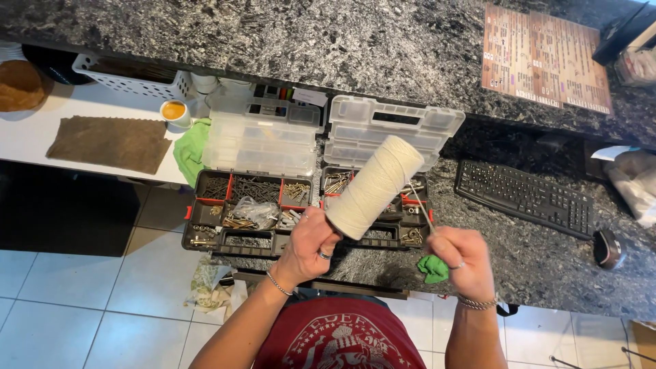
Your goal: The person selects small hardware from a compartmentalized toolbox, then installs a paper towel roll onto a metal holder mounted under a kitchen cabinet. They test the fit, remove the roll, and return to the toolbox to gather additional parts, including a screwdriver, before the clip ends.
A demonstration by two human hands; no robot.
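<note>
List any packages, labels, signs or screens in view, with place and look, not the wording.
Printed chart: flat on the dark counter, upper right; brown rectangle with pale rows.
Clear bag: in the left screw case, small, crumpled.
Plastic bag: right edge, whitish, crumpled.
No screens.

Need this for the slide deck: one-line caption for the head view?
Left hand holds up a spool of cream string while the right hand pulls its loose end, above two open organizer cases of screws.

Both forearms raised, left hand (pixel 311 246) fisted, right hand (pixel 463 254) fingers pinched together.
</note>
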